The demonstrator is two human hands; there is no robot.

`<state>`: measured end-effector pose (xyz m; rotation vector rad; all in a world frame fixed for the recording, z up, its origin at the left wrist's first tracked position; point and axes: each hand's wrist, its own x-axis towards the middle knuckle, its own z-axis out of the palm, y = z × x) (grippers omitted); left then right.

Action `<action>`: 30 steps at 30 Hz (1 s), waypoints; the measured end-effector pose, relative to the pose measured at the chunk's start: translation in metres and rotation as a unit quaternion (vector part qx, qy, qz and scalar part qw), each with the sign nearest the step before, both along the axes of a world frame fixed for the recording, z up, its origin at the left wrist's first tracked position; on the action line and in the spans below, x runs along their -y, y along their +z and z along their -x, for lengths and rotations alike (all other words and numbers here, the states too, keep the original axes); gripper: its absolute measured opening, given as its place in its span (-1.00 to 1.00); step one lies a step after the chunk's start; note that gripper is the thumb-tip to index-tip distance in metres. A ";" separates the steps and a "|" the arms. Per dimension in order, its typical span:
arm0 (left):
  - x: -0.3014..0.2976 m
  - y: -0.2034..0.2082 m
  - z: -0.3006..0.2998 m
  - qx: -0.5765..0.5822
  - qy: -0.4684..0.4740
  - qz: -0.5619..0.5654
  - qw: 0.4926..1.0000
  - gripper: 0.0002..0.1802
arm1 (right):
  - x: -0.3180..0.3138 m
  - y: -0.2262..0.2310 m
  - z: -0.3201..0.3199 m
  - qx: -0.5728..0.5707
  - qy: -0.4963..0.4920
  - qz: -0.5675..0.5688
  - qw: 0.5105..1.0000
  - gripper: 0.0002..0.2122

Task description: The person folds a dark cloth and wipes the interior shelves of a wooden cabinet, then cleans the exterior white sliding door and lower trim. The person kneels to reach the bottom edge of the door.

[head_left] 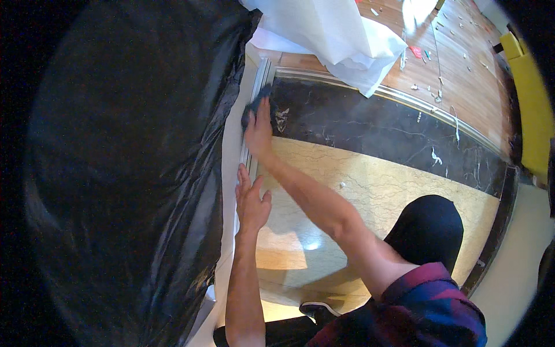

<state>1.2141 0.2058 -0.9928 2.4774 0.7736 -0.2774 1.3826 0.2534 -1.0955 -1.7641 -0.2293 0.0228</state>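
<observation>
My right hand (259, 132) reaches forward and presses a dark cloth (250, 113) against a pale metal trim strip (260, 81) at the foot of the wall. Its fingers lie over the cloth, which is partly hidden beneath them. Closer to me, my left hand (252, 205) is open, thumb apart, with its fingertips resting on the same trim. Dark marbled stone (358, 118) borders the trim beside my right hand, with a scrap of pale debris (282, 120) on it. Cream marble flooring (324, 168) lies to the right of both hands.
Black plastic sheeting (133, 162) covers the whole left side. White sheeting (341, 40) drapes over the far threshold, and wood flooring (457, 69) strewn with scraps lies past it. My bent knee (428, 228) and shoe (319, 311) are on the near side; a yellow object (532, 110) stands far right.
</observation>
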 end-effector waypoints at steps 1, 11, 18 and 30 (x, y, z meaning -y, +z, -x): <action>-0.001 0.002 -0.001 -0.009 0.000 0.005 1.000 -0.52 | 0.005 0.003 0.021 0.046 -0.001 0.005 0.999 -0.46; 0.000 0.003 -0.003 0.015 -0.013 0.003 1.000 -0.62 | -0.009 0.018 -0.092 0.008 -0.003 0.048 0.999 -0.47; -0.008 0.003 0.004 0.019 -0.001 0.050 0.999 -0.64 | -0.007 0.029 -0.103 0.041 0.011 0.105 0.994 -0.49; 0.057 0.012 0.126 0.151 0.229 0.234 0.933 -0.57 | 0.013 0.018 0.046 0.008 0.015 -0.001 1.000 -0.42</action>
